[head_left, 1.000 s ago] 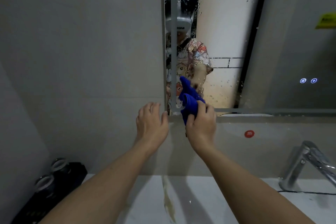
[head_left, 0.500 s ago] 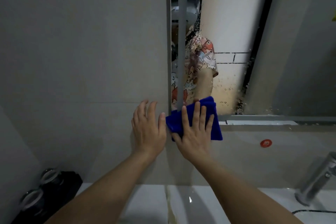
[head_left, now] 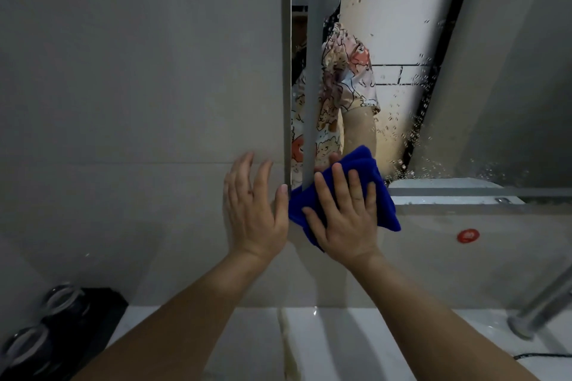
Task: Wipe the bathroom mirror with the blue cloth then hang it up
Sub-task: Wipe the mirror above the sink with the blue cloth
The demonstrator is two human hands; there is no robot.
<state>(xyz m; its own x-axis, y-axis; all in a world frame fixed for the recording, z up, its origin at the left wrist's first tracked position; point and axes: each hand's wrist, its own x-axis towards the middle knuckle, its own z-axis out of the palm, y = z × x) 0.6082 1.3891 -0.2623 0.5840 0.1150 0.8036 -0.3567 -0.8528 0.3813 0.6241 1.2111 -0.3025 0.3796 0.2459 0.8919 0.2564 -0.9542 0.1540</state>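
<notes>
Pressing blue cloth [head_left: 383,210] flat on mirror [head_left: 402,40] corner, right hand [head_left: 343,219] spread, cloth tilted up-right

Bathroom: wall mirror [head_left: 402,71], grey tiled wall [head_left: 139,71], chrome faucet [head_left: 544,309], white basin counter [head_left: 340,343].

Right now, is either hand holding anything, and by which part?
No grip. Right hand presses the blue cloth flat-fingered, on its middle, at the mirror's lower left corner. Left hand rests open on the wall.
</notes>
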